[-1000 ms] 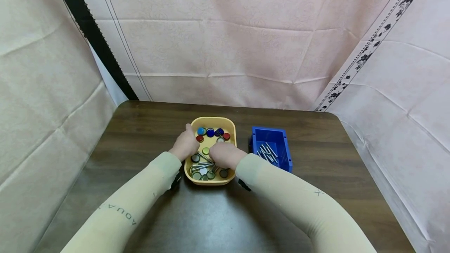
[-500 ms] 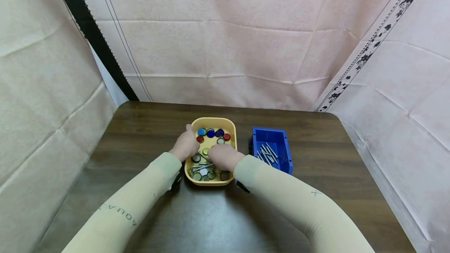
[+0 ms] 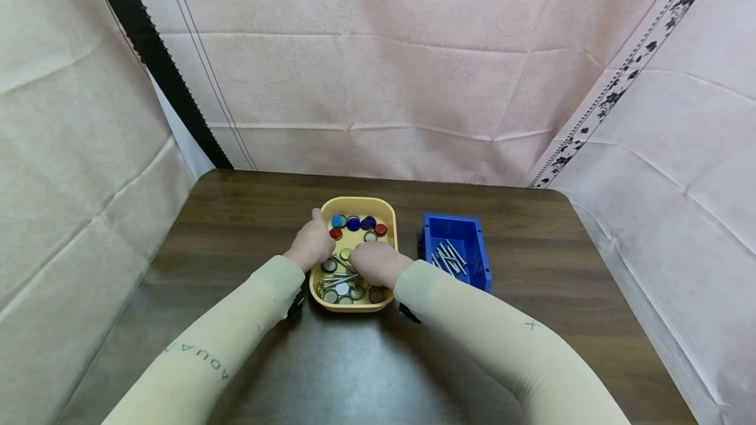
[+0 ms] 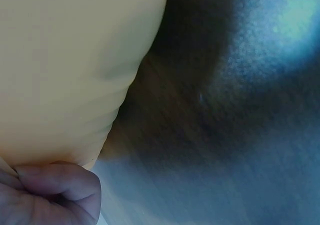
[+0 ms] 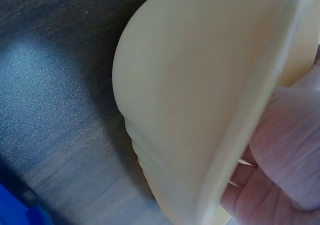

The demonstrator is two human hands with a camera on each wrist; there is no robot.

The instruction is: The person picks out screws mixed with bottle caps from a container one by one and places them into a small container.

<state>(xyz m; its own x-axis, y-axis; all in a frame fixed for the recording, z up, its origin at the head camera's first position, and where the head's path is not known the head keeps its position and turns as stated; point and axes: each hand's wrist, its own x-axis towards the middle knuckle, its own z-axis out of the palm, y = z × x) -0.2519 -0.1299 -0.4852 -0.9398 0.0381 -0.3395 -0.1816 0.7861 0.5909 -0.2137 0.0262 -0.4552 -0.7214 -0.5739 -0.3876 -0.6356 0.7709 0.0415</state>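
A yellow tray (image 3: 386, 210) stands on the table, holding bottle caps and several metal bolts (image 3: 341, 279). My left hand (image 3: 311, 242) grips the tray's left rim. In the left wrist view, curled fingers (image 4: 65, 187) lie against the tray's outer wall. My right hand (image 3: 377, 261) is down inside the tray, just right of the bolts. The right wrist view shows its fingers (image 5: 257, 197) bent behind the tray's rim, with thin pale slivers between them. The fingertips are hidden, so what they touch cannot be told. Near the hands lie a yellow-green cap (image 3: 345, 254) and a whitish cap (image 3: 342, 288).
A blue bin (image 3: 457, 220) stands right of the tray with several similar bolts (image 3: 450, 256) in it. Blue caps (image 3: 353, 223) and red caps (image 3: 380, 229) lie at the tray's far end. Pale cloth (image 3: 378, 97) hangs behind the brown table (image 3: 531, 235).
My right hand has shifted very slightly to the left within the tray, and a greenish cap near it has moved a little. The left hand stays on the rim.
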